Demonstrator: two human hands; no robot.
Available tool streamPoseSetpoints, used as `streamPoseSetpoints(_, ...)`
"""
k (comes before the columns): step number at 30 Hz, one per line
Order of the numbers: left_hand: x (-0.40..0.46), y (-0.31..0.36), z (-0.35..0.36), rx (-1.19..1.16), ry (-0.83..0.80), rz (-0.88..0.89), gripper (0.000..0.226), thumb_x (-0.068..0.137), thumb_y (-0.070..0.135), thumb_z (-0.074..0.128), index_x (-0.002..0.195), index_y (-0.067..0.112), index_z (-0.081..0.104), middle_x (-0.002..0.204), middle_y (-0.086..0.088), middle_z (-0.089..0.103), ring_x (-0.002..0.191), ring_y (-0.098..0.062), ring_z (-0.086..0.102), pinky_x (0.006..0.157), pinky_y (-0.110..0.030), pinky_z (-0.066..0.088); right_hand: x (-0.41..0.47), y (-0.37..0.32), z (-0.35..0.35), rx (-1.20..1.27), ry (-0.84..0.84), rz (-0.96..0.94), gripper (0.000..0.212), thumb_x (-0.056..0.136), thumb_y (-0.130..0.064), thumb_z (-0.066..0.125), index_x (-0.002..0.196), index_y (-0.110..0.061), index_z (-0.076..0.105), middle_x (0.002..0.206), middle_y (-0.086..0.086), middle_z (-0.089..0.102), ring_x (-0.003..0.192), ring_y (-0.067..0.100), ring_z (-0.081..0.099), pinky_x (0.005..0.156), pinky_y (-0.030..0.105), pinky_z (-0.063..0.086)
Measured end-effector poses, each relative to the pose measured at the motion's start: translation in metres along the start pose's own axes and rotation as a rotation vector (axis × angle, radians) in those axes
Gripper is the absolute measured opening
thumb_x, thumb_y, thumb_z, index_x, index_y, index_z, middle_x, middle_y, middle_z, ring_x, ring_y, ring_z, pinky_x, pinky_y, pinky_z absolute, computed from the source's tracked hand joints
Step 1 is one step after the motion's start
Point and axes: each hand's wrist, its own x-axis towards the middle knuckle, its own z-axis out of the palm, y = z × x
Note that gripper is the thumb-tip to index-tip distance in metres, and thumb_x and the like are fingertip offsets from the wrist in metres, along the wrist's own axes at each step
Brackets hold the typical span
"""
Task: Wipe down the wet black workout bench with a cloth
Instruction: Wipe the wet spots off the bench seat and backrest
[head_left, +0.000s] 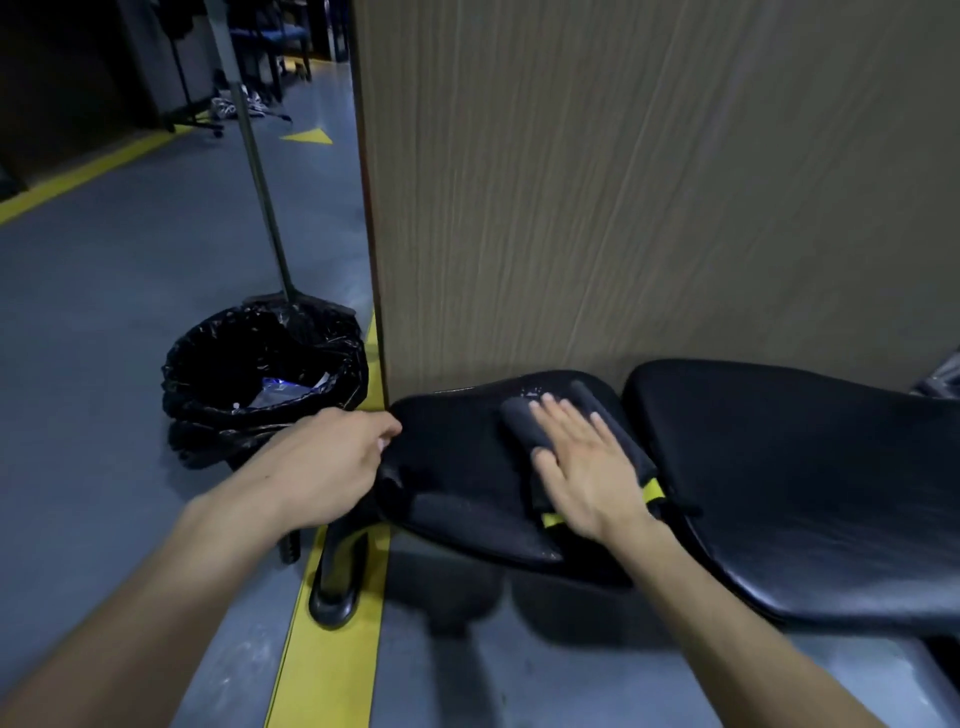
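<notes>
Both bare forearms reach forward; the left hand (332, 462) curls its fingers downward, knuckles up; the right hand (587, 462) lies flat, palm down, fingers straight and spread.

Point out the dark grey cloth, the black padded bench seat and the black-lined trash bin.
dark grey folded cloth (519, 423), head view, rolled left edge.
black padded bench seat (452, 447), head view, bare top.
black-lined trash bin (208, 358), head view, left rim.

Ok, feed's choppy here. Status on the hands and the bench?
Right hand flat on grey cloth, pressing it on seat pad. Left hand gripping pad's end. Nothing blocking; bin stands clear.
</notes>
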Motion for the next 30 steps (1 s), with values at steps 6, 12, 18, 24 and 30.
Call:
streamPoseSetpoints(6, -0.018, 0.035, 0.002, 0.019, 0.012, -0.003, 0.040, 0.103, 0.028, 0.034, 0.138, 0.031, 0.052, 0.133, 0.003, 0.063, 0.115, -0.022, 0.062, 0.091, -0.039, 0.053, -0.077, -0.033, 0.005, 0.038, -0.002, -0.158, 0.067, 0.095, -0.041, 0.026, 0.158, -0.019, 0.027, 0.164, -0.004, 0.021, 0.153, 0.012, 0.015, 0.121, 0.035, 0.004)
streamPoseSetpoints(12, -0.034, 0.076, 0.000, 0.127, -0.025, 0.018, 0.039, 0.101, 0.026, 0.035, 0.134, 0.030, 0.055, 0.130, -0.001, 0.065, 0.115, -0.026, 0.062, 0.093, -0.041, 0.052, -0.065, 0.028, -0.014, 0.057, 0.044, 0.159, 0.085, 0.081, -0.051, -0.004, 0.160, -0.024, 0.011, 0.167, -0.008, 0.006, 0.154, 0.009, 0.002, 0.123, 0.031, -0.005)
streamPoseSetpoints(18, -0.035, 0.104, -0.006, 0.092, 0.029, 0.061, 0.038, 0.103, 0.025, 0.038, 0.136, 0.028, 0.056, 0.135, 0.002, 0.063, 0.122, -0.021, 0.059, 0.101, -0.038, 0.049, -0.123, 0.001, 0.003, 0.081, 0.079, 0.029, 0.066, 0.094, -0.041, 0.027, 0.157, -0.019, 0.029, 0.164, -0.004, 0.020, 0.152, 0.013, 0.018, 0.121, 0.036, 0.002)
streamPoseSetpoints(24, -0.036, 0.067, 0.047, -0.036, 0.163, 0.016, 0.036, 0.102, 0.030, 0.042, 0.136, 0.027, 0.055, 0.139, 0.011, 0.057, 0.126, -0.014, 0.053, 0.101, -0.034, 0.046, -0.113, 0.027, -0.009, 0.050, 0.010, 0.129, 0.079, 0.087, -0.058, 0.002, 0.160, -0.028, -0.001, 0.167, -0.010, -0.009, 0.152, 0.007, -0.014, 0.124, 0.035, -0.009)
streamPoseSetpoints(30, -0.008, 0.029, 0.071, -0.215, 0.393, -0.055, 0.041, 0.101, 0.033, 0.048, 0.141, 0.021, 0.054, 0.146, 0.006, 0.052, 0.133, -0.017, 0.046, 0.109, -0.033, 0.037, -0.032, 0.038, -0.012, -0.011, -0.095, 0.248, 0.082, 0.091, -0.065, 0.007, 0.160, -0.022, -0.006, 0.168, 0.001, -0.010, 0.154, 0.017, -0.012, 0.124, 0.043, -0.008)
